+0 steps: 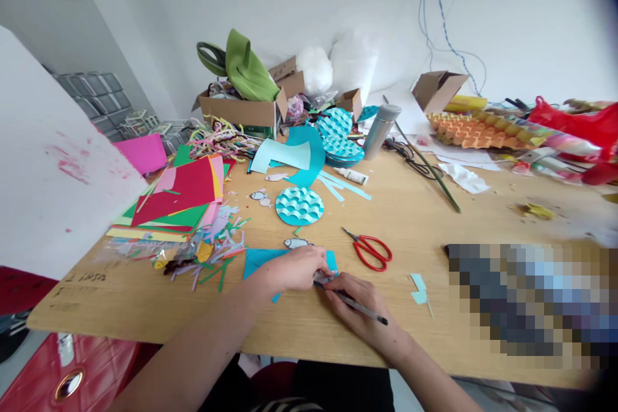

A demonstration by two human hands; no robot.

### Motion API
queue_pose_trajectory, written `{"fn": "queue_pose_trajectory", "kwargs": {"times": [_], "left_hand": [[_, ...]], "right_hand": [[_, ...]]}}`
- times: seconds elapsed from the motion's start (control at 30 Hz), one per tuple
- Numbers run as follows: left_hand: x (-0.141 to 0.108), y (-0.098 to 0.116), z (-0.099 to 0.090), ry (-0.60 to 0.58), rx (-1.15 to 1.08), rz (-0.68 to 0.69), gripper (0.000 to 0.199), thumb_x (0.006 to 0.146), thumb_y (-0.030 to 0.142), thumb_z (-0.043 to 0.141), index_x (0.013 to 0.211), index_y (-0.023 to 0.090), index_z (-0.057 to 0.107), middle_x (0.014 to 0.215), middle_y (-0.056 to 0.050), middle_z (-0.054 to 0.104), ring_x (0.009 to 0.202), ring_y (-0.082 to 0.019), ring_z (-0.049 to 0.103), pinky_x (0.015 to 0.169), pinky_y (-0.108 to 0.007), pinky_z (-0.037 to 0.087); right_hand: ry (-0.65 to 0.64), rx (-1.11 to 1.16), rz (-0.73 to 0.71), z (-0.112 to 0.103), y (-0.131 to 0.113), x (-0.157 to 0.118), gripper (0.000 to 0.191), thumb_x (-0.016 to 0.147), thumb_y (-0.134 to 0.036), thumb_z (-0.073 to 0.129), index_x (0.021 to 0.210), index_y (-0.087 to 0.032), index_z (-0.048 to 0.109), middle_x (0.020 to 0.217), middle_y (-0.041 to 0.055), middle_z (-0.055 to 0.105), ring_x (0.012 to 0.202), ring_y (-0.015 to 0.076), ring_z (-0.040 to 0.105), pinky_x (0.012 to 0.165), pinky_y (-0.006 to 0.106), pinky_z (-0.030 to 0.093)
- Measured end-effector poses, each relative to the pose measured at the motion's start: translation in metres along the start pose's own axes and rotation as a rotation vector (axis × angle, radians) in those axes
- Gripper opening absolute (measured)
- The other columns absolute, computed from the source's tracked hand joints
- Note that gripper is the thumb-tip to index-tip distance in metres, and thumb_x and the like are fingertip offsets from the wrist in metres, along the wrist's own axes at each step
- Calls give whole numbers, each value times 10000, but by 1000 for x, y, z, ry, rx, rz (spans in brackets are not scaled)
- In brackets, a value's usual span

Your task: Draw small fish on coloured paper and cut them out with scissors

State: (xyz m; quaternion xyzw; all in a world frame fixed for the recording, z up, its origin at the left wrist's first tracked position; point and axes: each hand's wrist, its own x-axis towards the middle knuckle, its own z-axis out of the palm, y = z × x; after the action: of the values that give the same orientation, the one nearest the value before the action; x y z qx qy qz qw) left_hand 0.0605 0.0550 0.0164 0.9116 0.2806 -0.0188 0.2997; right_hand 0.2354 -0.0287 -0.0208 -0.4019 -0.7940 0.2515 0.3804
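Note:
My right hand point(360, 302) grips a pen point(360, 308) with a dark cap end, its tip down over a blue paper sheet point(258, 259). My left hand point(305, 267) reaches across the sheet, fingers bent and pressing on a small pale paper piece point(322, 277) near the pen tip; the fingers partly hide this piece. Just beyond my left hand lies a fish-shaped paper cutout point(297, 243). Further back is a blue paper disc point(299, 206) with wavy pale strips. Red-handled scissors point(371, 251) rest to the right of the sheet.
Coloured paper sheets point(178, 193) and paper scraps point(226, 238) are piled at left. A grey bottle point(381, 131), a glue tube point(354, 175) and a cardboard box point(241, 111) stand or lie behind. Pale paper bits point(418, 290) lie at right, near a pixelated area.

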Motion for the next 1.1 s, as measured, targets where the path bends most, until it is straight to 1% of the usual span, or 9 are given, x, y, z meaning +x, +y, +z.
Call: {"fn": "queue_pose_trajectory", "kwargs": {"times": [0.17, 0.37, 0.5, 0.73, 0.93, 1.1], "left_hand": [[-1, 0, 2, 22, 0, -2, 353, 806, -10, 528, 1021, 198, 714, 942, -44, 615, 906, -179, 565, 743, -248, 399], [-2, 0, 10, 87, -6, -9, 297, 823, 3, 525, 965, 180, 716, 970, -55, 615, 946, -188, 567, 795, -259, 403], [-3, -2, 16, 129, -13, -10, 283, 829, 10, 536, 972, 185, 706, 988, -55, 619, 959, -190, 570, 817, -269, 411], [-5, 3, 19, 194, -20, -18, 206, 886, 64, 519, 945, 143, 701, 966, -73, 614, 945, -191, 577, 820, -274, 420], [-5, 4, 22, 217, -21, -24, 205, 899, 99, 527, 969, 162, 709, 954, -61, 610, 932, -191, 579, 814, -279, 429], [-6, 5, 23, 230, -36, -37, 171, 902, 136, 558, 960, 173, 715, 965, -57, 612, 947, -194, 575, 842, -291, 430]], "right_hand": [[16, -28, 36, -2, -4, 2, 181, 939, -196, 487, 800, -202, 603, 679, 12, 627, 563, 118, 567, 550, 228, 455], [49, -65, 83, -3, -4, 0, 187, 890, -171, 497, 716, -211, 555, 602, -15, 566, 511, 109, 503, 503, 222, 405], [69, -68, 106, -3, -3, -1, 175, 852, -154, 495, 693, -211, 536, 573, -28, 543, 482, 102, 479, 473, 215, 381], [92, -52, 152, -4, 0, -4, 166, 822, -159, 506, 663, -207, 512, 563, -29, 534, 476, 97, 464, 467, 213, 371], [107, -28, 204, -3, 2, -5, 180, 827, -196, 508, 648, -199, 519, 555, -23, 533, 471, 97, 454, 451, 212, 357], [122, 18, 289, -2, 4, -4, 206, 824, -223, 507, 619, -199, 504, 535, -20, 526, 470, 103, 444, 435, 212, 339]]}}
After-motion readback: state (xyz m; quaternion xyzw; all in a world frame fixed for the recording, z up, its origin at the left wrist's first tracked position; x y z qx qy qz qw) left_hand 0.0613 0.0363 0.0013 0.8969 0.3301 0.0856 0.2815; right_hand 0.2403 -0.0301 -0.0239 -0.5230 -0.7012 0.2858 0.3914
